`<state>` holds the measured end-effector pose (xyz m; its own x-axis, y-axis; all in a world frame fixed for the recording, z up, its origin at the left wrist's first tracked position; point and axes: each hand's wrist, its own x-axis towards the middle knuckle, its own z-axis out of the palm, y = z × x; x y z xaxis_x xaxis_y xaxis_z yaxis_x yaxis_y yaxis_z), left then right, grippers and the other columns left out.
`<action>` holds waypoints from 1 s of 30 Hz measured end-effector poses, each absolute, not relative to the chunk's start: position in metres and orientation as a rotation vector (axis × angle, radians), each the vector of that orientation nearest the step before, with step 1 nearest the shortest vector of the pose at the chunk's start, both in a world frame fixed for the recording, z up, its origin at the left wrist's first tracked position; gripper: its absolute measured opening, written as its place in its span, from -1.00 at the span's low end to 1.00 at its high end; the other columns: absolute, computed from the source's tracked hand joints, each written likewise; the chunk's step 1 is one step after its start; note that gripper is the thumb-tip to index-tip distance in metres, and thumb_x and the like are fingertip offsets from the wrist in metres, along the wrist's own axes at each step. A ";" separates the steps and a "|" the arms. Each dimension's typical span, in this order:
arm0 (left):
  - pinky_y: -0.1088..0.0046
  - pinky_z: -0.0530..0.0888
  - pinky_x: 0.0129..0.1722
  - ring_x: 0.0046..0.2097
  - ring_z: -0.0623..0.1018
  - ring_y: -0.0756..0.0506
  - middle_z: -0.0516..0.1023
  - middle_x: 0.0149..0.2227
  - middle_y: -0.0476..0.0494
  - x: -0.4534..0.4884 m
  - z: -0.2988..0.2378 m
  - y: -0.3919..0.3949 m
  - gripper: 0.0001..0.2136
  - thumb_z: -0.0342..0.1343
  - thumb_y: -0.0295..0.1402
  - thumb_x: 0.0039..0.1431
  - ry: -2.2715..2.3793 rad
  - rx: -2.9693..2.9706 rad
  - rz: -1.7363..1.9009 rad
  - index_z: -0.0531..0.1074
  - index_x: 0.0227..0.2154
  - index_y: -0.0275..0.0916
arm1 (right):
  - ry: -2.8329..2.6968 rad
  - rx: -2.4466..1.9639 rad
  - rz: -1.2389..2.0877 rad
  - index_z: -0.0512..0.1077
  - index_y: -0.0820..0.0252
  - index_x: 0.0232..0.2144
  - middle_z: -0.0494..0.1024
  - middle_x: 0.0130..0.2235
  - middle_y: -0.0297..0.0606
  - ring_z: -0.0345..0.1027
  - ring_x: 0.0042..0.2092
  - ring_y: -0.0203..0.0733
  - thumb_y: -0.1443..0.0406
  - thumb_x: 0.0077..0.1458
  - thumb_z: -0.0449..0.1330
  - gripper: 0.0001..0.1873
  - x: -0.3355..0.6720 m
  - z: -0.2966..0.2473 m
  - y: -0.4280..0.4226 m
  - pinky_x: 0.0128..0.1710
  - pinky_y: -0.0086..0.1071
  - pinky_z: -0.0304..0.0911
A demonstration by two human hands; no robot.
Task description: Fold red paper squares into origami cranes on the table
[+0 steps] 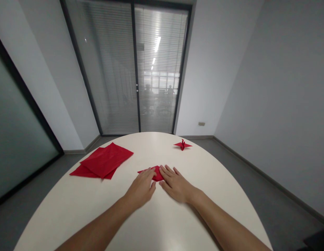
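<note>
A small folded piece of red paper lies on the table between my hands, partly covered by them. My left hand rests on its left part, fingers lying over the paper and slightly bent, the thumb apart. A pointed red tip sticks out beyond the left fingers. My right hand lies flat, its fingers stretched out and the fingertips touching the paper's right edge. Neither hand grips the paper. Some of the folds are hidden under the fingers.
Several red paper sheets lie overlapped on the left of the round white table. A folded red paper crane stands near the far right edge. Beyond the table is a glass door with blinds.
</note>
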<state>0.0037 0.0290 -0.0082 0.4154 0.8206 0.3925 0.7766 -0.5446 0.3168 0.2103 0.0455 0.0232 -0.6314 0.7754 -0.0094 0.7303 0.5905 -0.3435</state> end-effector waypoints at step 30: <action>0.29 0.48 -0.05 -0.03 0.54 -0.17 0.59 -0.11 -0.16 0.008 0.009 0.023 -0.84 -0.04 -0.46 0.30 1.772 2.345 0.784 0.44 -0.29 -0.18 | -2.373 -1.119 0.378 0.53 0.15 -0.08 0.60 -0.14 -0.21 0.41 -0.08 -0.14 0.40 0.26 0.08 -0.73 0.215 0.015 0.066 -0.04 -0.30 0.26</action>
<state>0.0076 0.0226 0.0089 0.1907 0.9214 0.3385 0.8704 -0.3182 0.3758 0.2154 0.0659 0.0150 -0.5467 0.7782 0.3089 0.6438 0.6266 -0.4392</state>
